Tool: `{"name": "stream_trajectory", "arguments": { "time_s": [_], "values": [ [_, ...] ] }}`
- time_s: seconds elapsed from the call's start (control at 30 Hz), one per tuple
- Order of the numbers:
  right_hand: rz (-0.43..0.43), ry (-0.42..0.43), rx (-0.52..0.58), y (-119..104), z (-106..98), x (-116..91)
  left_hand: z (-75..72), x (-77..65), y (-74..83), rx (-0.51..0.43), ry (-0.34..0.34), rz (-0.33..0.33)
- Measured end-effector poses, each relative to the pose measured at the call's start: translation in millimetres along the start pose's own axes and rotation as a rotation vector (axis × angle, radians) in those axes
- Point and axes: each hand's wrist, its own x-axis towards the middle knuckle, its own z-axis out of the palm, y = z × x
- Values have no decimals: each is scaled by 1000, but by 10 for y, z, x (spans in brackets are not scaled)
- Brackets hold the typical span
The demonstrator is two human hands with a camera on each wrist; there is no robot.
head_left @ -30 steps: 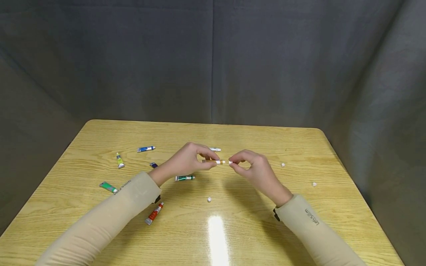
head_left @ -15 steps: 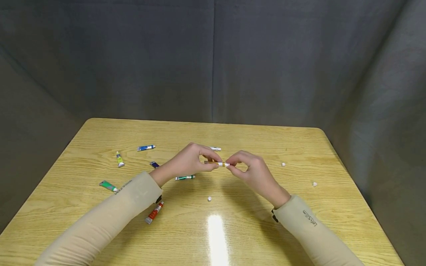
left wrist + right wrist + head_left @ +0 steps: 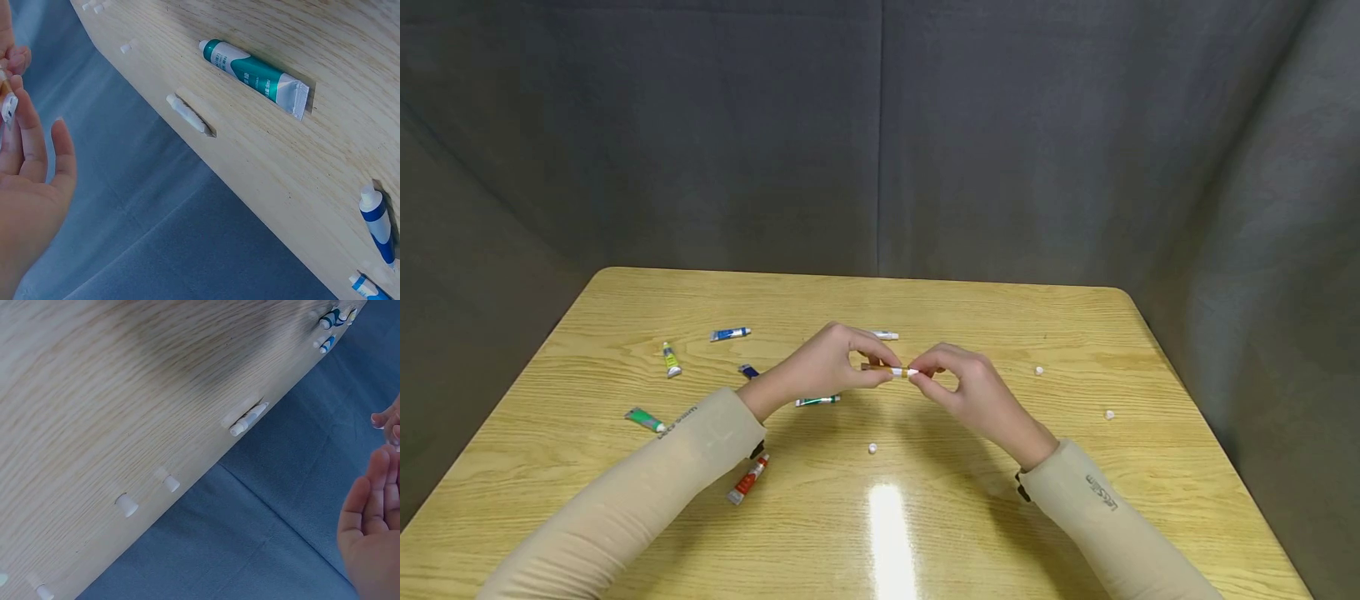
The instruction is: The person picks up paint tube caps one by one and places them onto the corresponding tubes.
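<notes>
In the head view my left hand (image 3: 835, 362) pinches a small ochre-and-white paint tube (image 3: 896, 372) between thumb and fingers, held level above the table. From the other side my right hand (image 3: 973, 383) pinches the white cap (image 3: 913, 373), which is right at the tube's end. Just behind the hands lies a white paint tube (image 3: 886, 336), and a dark green paint tube (image 3: 817, 401) is below the left hand. The left wrist view catches only a crumpled end of the held tube (image 3: 9, 107); the right wrist view shows the right hand's fingers (image 3: 377, 487).
Around my left arm lie paint tubes: blue (image 3: 730, 334), dark blue (image 3: 747, 372), yellow (image 3: 672, 360), light green (image 3: 644, 419) and red (image 3: 748, 479). Loose white caps sit at front middle (image 3: 872, 448) and on the right (image 3: 1039, 371). A dark curtain (image 3: 880, 150) hangs behind the table (image 3: 1000, 542).
My right hand has moved slightly left, bringing the cap from a small gap away up to the tube's end. The left hand keeps its hold and has barely moved.
</notes>
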Motion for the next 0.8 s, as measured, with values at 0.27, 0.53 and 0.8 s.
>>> {"name": "stream_trajectory", "arguments": {
  "time_s": [0.27, 0.53, 0.8],
  "values": [
    [-21, 14, -44, 47, 4, -28, 7, 1, -31, -9, 0, 4],
    [-113, 60, -62, 65, 3, -39, 3, -9, -44, -20, 1, 0],
    [-177, 104, -73, 62, 8, -31, -1, -5, -18, -20, -1, 10]
  ]
}}
